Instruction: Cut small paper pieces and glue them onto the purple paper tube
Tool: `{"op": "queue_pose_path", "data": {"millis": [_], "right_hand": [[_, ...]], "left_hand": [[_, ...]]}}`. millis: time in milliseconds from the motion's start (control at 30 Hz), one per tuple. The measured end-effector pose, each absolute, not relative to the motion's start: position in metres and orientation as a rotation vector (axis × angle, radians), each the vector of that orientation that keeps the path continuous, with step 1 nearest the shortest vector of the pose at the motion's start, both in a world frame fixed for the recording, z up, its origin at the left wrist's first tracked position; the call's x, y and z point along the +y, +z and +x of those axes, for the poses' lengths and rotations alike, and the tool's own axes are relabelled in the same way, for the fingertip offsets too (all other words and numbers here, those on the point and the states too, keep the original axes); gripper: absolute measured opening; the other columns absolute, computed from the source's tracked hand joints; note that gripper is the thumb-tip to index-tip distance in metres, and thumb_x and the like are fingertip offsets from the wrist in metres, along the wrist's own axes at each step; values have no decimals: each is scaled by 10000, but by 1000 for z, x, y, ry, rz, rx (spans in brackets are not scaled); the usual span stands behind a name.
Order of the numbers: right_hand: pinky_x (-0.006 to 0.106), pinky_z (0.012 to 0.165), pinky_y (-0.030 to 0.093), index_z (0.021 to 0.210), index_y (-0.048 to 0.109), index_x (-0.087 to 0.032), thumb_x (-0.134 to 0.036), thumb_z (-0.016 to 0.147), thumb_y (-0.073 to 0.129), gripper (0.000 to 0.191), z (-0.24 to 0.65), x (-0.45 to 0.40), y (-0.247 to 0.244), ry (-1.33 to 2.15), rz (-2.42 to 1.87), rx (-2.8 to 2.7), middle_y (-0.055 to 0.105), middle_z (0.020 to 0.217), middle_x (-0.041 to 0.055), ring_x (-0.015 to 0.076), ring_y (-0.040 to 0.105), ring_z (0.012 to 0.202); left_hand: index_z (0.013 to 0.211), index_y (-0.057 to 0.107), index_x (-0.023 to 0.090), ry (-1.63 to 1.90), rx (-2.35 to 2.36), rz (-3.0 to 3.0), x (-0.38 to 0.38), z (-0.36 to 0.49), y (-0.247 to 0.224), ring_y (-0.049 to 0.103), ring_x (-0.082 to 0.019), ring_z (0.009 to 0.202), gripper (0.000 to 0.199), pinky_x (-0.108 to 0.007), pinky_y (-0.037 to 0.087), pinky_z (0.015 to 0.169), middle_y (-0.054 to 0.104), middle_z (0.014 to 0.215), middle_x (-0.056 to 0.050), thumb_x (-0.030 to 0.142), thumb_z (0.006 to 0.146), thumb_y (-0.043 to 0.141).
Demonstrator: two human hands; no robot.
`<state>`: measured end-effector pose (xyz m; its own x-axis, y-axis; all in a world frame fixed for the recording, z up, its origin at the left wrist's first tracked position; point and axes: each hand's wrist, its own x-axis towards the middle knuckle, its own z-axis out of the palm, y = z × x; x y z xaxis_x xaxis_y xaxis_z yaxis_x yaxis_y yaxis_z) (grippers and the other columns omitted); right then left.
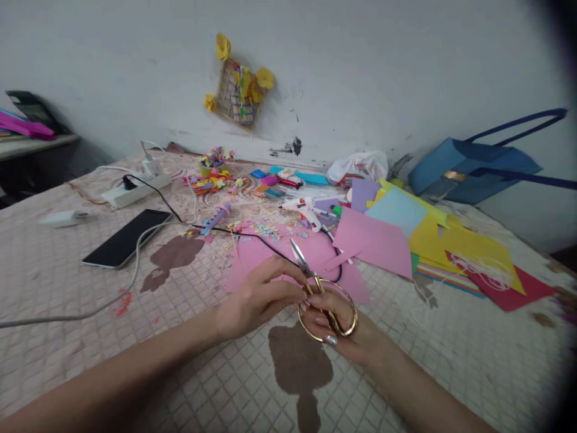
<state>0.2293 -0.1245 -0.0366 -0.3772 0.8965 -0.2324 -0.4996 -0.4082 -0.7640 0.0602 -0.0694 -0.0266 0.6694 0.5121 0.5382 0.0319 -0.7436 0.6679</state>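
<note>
My right hand [336,319] is wrapped round a pair of scissors [318,279] with gold loop handles. Their silver blades point up and away, nearly closed. Close against it, my left hand [265,291] has its thumb and fingers drawn together in a pinch at my right fingertips. Whatever may be between those fingers is too small or hidden to make out. Beneath and beyond both hands lies a pink paper sheet [360,288], with small paper snippets [265,230] scattered at its far edge.
A white glue gun [309,211] lies behind the hands, its black cord crossing the table. Coloured paper sheets [396,210] are piled at right beside a blue bag [469,168]. At left are a dark-screened phone [128,237] and a power strip [137,191].
</note>
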Motion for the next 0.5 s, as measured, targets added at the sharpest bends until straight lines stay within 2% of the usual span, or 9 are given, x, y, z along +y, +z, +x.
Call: {"op": "queue_pose_path", "data": {"millis": [300,400,500], "right_hand": [[190,395,239,664,431,-191,-227,771,565,175,229,-124,-44,1725,-815,-910,337,505,-89,49,273,396],[199,424,272,668,449,-185,-239,813,534,176,230,-126,-47,1504,-951,-988,363,498,-84,56,319,413],[198,422,282,706,488,-180,-300,835,524,180,230,-128,-45,1279,-1187,-1110,417,499,-71,65,363,428]], "left_hand": [[970,639,217,1021,493,2157,-67,62,-24,549,-195,983,187,-318,431,846,620,1022,-94,178,838,513],[970,606,188,947,713,1936,-68,66,-23,565,-178,883,173,-304,447,777,624,949,-84,241,854,490],[860,594,155,739,751,1693,-71,70,-27,560,-150,731,182,-265,449,657,613,814,-60,318,829,519]]}}
